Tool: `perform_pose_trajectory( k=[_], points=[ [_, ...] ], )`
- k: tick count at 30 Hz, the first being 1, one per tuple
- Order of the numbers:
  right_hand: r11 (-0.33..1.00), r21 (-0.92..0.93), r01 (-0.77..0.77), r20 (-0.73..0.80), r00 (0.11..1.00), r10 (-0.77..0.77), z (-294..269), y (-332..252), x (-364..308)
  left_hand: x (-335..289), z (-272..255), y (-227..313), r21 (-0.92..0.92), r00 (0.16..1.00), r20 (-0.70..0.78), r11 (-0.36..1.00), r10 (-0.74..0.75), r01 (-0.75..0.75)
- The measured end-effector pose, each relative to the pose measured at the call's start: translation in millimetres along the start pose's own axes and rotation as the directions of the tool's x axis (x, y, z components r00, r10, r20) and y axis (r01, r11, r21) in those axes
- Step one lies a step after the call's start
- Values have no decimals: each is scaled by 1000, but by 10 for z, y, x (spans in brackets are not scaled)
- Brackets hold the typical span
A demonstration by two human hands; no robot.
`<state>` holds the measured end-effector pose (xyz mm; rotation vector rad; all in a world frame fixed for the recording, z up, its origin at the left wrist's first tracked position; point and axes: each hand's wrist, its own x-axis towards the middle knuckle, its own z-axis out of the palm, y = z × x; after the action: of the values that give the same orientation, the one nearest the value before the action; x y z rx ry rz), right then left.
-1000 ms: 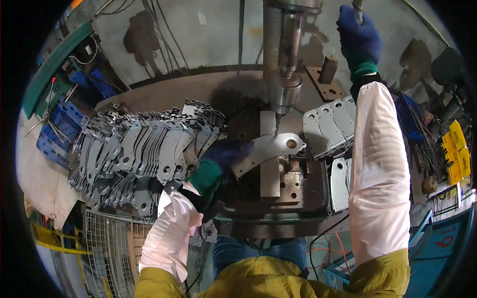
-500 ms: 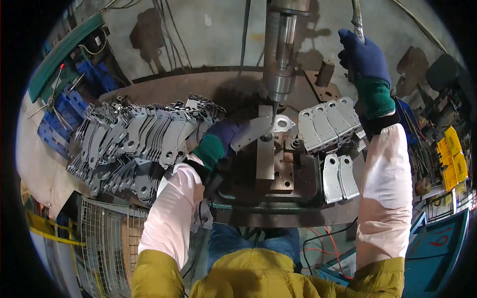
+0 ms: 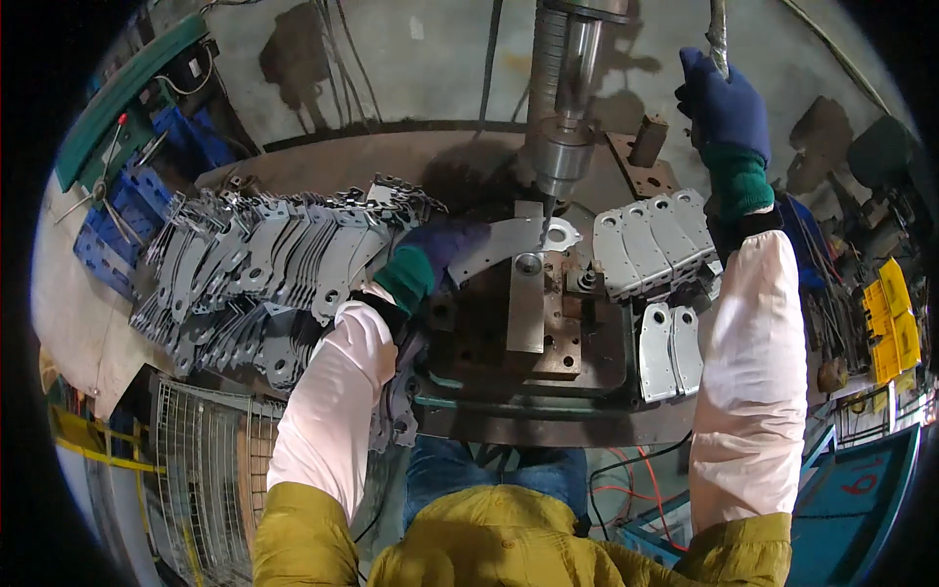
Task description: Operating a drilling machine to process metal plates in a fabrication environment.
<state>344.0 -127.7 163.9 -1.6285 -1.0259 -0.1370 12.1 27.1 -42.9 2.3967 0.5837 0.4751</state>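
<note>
Bracket plate (image 3: 504, 247), flat grey metal with a round hole at its far end, lies across the fixture block (image 3: 528, 308) directly beneath the drill spindle (image 3: 562, 157). The left hand (image 3: 440, 249), in a dark blue glove with a green cuff, grasps the near end of this plate and holds it flat; the drilled end extends away from that hand toward the right, where the bit tip meets it.

The right hand (image 3: 724, 103), gloved the same way, is raised well above and to the right of the spindle and is clenched around the metal feed lever (image 3: 719, 34).

Left of the left hand, a large pile of stacked plates (image 3: 254, 279) spreads over the round work table (image 3: 548, 421), its nearest pieces just beside the wrist. Below the right hand, a row of finished plates (image 3: 650, 240) leans in a line, with two further plates (image 3: 670, 338) lying flat nearer the person. A wire basket (image 3: 205, 450) sits below the left forearm, off the table edge.
</note>
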Motion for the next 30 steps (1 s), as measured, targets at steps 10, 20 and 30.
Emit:
perform_pose_trajectory(
  k=[10,20,30],
  points=[
    [939,-283,196,-208,943,-260,356,63,313,-35,85,-383,415,928,40,839,371,-353],
    [448,-689,570,2,619,-785,286,603,578,-125,-14,-98,197,981,33,961,189,-192],
    [994,58,92,-253,965,-75,470,239,506,-102,-18,260,-315,931,51,879,-362,359]
  ],
)
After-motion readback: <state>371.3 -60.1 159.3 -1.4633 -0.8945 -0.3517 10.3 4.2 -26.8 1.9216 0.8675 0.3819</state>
